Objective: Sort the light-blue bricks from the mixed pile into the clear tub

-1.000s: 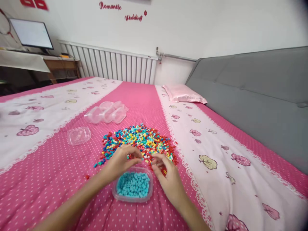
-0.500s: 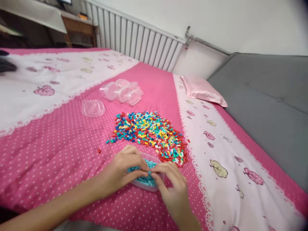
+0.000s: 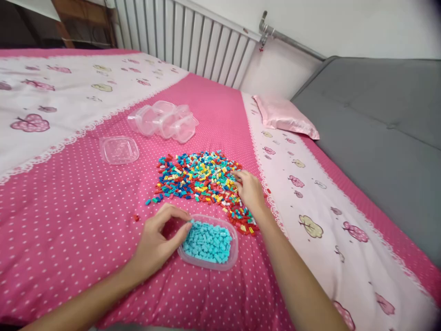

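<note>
A clear plastic tub (image 3: 235,250) stands on the bed, filled with small light-blue building bricks (image 3: 206,242). At its left rim, my left hand (image 3: 161,234) has thumb and index fingertips close together in a pinch; what is between them, if anything, is too small to make out. My right hand (image 3: 251,191) reaches over the right side of a heap of mixed-colour building bricks (image 3: 196,177), its fingers slightly apart at the bricks, with nothing seen held. The heap lies just beyond the tub.
Several clear plastic tubs (image 3: 165,122) stand grouped at the back, with a clear lid (image 3: 120,150) nearer on the left. A loose red brick (image 3: 136,218) lies left of the heap. A pink pillow (image 3: 285,117) rests by the grey headboard (image 3: 375,101); a radiator (image 3: 193,41) lines the wall.
Both hands were together over the tub, fingertips meeting. My right hand has moved away to the heap; my left has drawn back to the tub's left rim, uncovering the light-blue bricks.
</note>
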`<state>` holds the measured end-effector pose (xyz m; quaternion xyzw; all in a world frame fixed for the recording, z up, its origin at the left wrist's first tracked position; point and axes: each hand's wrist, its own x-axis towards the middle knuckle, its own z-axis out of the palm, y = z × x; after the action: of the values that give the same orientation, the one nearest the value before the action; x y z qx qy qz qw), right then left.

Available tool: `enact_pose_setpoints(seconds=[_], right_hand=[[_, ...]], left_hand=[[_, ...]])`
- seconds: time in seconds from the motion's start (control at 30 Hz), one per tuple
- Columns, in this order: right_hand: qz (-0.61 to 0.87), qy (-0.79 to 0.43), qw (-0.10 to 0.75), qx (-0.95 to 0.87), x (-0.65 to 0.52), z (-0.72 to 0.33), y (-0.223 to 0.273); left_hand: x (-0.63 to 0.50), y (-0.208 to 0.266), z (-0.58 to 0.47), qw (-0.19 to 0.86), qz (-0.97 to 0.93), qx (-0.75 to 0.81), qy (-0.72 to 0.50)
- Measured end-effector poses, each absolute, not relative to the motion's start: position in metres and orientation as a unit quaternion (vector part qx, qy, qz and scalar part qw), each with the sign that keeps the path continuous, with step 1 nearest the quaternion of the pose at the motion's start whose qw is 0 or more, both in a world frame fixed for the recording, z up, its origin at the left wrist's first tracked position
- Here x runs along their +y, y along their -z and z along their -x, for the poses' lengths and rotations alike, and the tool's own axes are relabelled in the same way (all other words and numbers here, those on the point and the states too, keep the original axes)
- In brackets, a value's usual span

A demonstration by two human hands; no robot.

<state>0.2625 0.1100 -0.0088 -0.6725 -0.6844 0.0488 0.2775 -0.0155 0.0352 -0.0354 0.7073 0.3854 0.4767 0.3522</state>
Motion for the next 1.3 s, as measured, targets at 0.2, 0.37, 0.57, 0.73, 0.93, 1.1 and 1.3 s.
enact_pose_setpoints(seconds=[0.2,0.37,0.57,0.73,0.93,1.1,1.3], right_hand=[[0.690,-0.010,0.190,-0.699,0.114,-0.253,0.011],[0.698,-0.010,0.161,-0.698,0.122,-0.256,0.010],[0.712,-0.037,0.205,-0.671,0.125,-0.253,0.005],[0.705,-0.099,0.329,-0.620,0.121,-0.252,-0.002],[0.617,-0.288,0.526,-0.510,0.090,-0.252,-0.013],[0.528,-0.443,0.612,-0.388,0.026,-0.245,-0.013],[0.310,-0.685,0.644,-0.139,-0.003,-0.227,0.002]], left_hand=[[0.033,0.033,0.016,0.362,-0.709,0.377,-0.473],[0.033,0.034,0.015,0.358,-0.709,0.375,-0.477],[0.033,0.032,0.015,0.358,-0.715,0.379,-0.466],[0.033,0.030,0.015,0.344,-0.719,0.379,-0.470],[0.033,0.031,0.016,0.335,-0.720,0.383,-0.472],[0.034,0.029,0.016,0.328,-0.730,0.378,-0.466],[0.036,0.026,0.016,0.341,-0.730,0.374,-0.459]])
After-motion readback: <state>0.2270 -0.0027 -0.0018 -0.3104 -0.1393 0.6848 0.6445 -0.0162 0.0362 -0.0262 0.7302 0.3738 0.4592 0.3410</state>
